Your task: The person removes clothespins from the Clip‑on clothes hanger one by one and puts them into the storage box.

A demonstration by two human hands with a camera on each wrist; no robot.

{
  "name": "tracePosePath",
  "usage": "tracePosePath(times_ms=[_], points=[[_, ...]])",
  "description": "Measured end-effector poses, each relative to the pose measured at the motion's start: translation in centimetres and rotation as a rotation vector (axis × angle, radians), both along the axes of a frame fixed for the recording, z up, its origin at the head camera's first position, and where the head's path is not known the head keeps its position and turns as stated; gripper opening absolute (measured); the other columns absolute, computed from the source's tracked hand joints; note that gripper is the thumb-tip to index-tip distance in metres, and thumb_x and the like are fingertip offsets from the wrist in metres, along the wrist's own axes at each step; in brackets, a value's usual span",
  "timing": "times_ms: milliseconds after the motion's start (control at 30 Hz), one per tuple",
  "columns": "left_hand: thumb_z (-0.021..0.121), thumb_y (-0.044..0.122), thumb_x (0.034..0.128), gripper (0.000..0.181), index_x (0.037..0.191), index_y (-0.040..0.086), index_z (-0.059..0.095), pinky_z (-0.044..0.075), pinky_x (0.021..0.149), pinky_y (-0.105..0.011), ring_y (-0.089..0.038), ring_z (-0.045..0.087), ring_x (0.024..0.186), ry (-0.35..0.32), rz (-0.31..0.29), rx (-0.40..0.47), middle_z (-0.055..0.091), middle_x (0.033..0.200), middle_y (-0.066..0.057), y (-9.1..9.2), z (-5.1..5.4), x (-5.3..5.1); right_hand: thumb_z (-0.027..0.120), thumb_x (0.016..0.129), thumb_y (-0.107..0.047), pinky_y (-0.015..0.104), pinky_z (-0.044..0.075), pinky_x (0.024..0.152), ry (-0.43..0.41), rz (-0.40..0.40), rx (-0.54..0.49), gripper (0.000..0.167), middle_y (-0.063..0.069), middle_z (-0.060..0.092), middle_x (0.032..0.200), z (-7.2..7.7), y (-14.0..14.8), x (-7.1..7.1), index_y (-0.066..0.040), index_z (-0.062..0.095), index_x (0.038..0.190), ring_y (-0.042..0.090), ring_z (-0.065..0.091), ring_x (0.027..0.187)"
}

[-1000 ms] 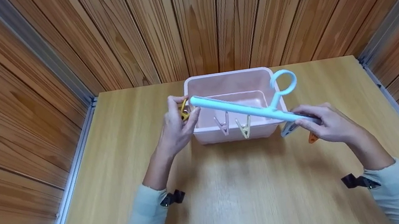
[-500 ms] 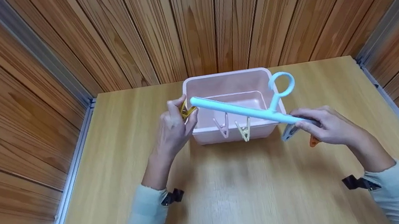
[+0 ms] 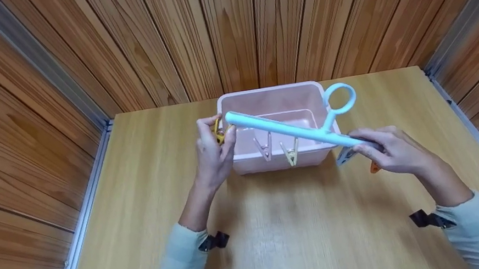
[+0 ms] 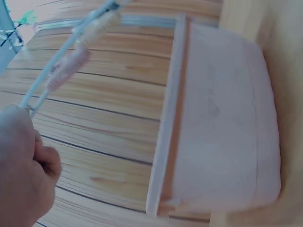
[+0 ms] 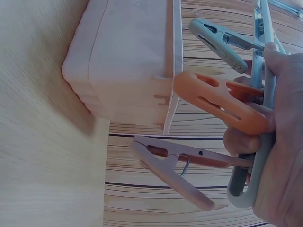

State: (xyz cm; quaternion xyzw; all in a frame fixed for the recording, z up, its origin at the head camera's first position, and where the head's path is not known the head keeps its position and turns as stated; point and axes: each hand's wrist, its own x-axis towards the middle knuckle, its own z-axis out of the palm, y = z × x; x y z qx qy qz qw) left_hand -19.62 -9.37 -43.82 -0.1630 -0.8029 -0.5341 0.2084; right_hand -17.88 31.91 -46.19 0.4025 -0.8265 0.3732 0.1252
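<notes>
A light blue hanger [image 3: 282, 126] with a ring hook is held up over the pink basket [image 3: 284, 161]. The right hand [image 3: 392, 149] grips its right end; in the right wrist view an orange clip [image 5: 220, 101], a grey-blue clip [image 5: 220, 45] and a pinkish clip [image 5: 173, 165] hang from it there. A lilac clip [image 3: 264, 148] and a pale yellow clip [image 3: 291, 153] hang from its middle. The left hand [image 3: 214, 156] pinches a yellow clip [image 3: 219, 132] between thumb and fingers at the hanger's left end. Whether that clip bites the bar cannot be told.
The basket stands at the back of a wooden table [image 3: 280, 231], against a wood-panelled wall [image 3: 235, 28]. Panelled sides with metal edge strips run along the left and right.
The hanger's left end has risen slightly. The left wrist and forearm have shifted a little to the right, while the yellow clip stays pinched. The right hand keeps its grip.
</notes>
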Motion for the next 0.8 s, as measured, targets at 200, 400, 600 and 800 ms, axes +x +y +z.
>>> tracePosePath(times_ms=[200, 400, 600, 800], points=[[0.044, 0.009, 0.1149, 0.025, 0.128, -0.01, 0.053, 0.033, 0.057, -0.018, -0.003, 0.039, 0.058, -0.056, -0.165, 0.139, 0.048, 0.07, -0.005, -1.0, 1.1, 0.3, 0.075, 0.087, 0.017, 0.013, 0.041, 0.05, 0.044, -0.005, 0.008, 0.043, -0.001, 0.067, 0.077, 0.1, 0.2, 0.2, -0.001, 0.074, 0.126, -0.004, 0.053, 0.059], [0.063, 0.012, 0.1048, 0.037, 0.133, -0.009, 0.05, 0.037, 0.061, -0.017, -0.005, 0.049, 0.069, 0.043, -0.173, -0.004, 0.064, 0.089, -0.021, -1.8, 1.2, 0.6, 0.075, 0.087, 0.017, 0.014, 0.039, 0.049, 0.02, -0.053, 0.046, 0.042, -0.004, 0.065, 0.076, 1.1, 0.4, 0.3, -0.002, 0.074, 0.124, -0.008, 0.051, 0.057], [0.075, 0.002, 0.0993, 0.038, 0.128, -0.009, 0.052, 0.043, 0.06, -0.015, -0.018, 0.061, 0.064, 0.239, -0.106, -0.198, 0.075, 0.087, -0.023, -2.2, 1.5, 0.3, 0.074, 0.088, 0.017, 0.015, 0.04, 0.048, 0.01, -0.041, 0.042, 0.041, -0.003, 0.068, 0.08, 1.5, 0.3, 0.3, -0.002, 0.075, 0.124, -0.007, 0.052, 0.057], [0.08, 0.008, 0.0976, 0.037, 0.123, -0.006, 0.056, 0.035, 0.053, -0.023, -0.016, 0.051, 0.054, 0.413, 0.074, -0.411, 0.08, 0.087, -0.02, -2.2, 1.2, -0.2, 0.074, 0.089, 0.016, 0.016, 0.041, 0.048, -0.009, -0.046, 0.056, 0.04, -0.001, 0.071, 0.082, 1.5, 0.1, 0.4, -0.003, 0.075, 0.124, -0.006, 0.052, 0.057]])
